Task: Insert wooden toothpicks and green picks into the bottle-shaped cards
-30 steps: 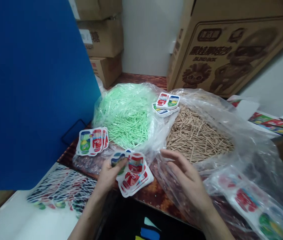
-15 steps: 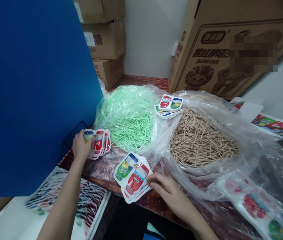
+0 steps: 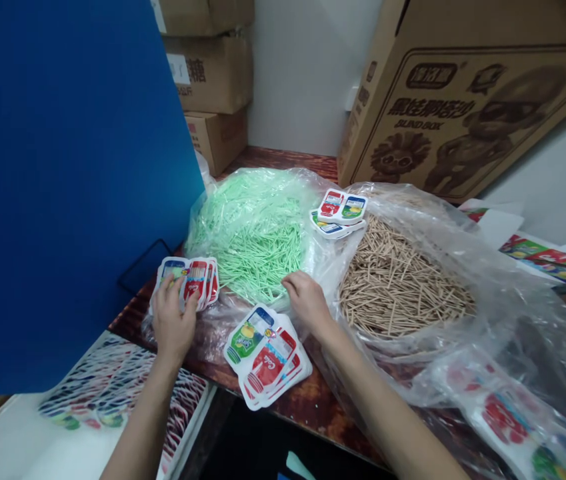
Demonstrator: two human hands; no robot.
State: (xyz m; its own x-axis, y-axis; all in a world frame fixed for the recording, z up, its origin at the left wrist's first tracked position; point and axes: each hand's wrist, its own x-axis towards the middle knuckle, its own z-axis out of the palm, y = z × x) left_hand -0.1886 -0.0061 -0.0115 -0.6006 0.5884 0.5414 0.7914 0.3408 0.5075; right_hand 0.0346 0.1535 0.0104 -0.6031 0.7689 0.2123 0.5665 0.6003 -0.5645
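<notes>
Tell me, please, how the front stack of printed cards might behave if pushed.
The front stack would probably slide apart, since its edges are fanned. Its flat cards look thin, so probably light; lying flat, it seems unlikely to roll.

The one camera rides on the person's head, looking from above the near side of the green sticks (image 3: pixel 265 247), forward and down over the counter (image 3: pixel 313 403) to the wall (image 3: pixel 303 80) behind them. It sits close enough that both forearms run up from the bottom edge, the left hand (image 3: pixel 175 323) left of the sticks and the right hand (image 3: pixel 309 303) by their near edge. A blue panel (image 3: pixel 73 187) screens the view left of them; the big carton (image 3: pixel 457 127), behind and right, runs past its top.
</notes>
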